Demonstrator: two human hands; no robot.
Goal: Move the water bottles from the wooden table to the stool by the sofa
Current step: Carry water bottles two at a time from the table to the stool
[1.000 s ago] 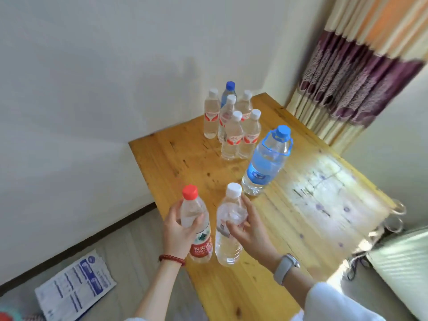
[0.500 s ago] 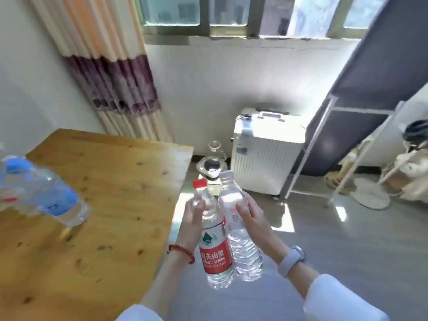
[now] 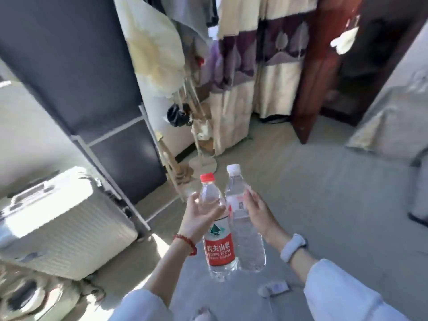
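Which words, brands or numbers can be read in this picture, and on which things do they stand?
"农夫山泉": white characters on the red label of the red-capped bottle, held in the left hand.
"NONGFU SPRING": smaller line beneath, partly blurred.
A third, smaller line under it: too small to read.
White-capped bottle, held in the right hand: small print and a code-like square, too blurred to read.
No other readable text.

Both hands raised ahead, each gripping a bottle.
Left hand (image 3: 199, 216) is curling round the red-capped bottle (image 3: 216, 230); right hand (image 3: 258, 210) is clasping the white-capped bottle (image 3: 243, 225); forearms are converging, wrists level.
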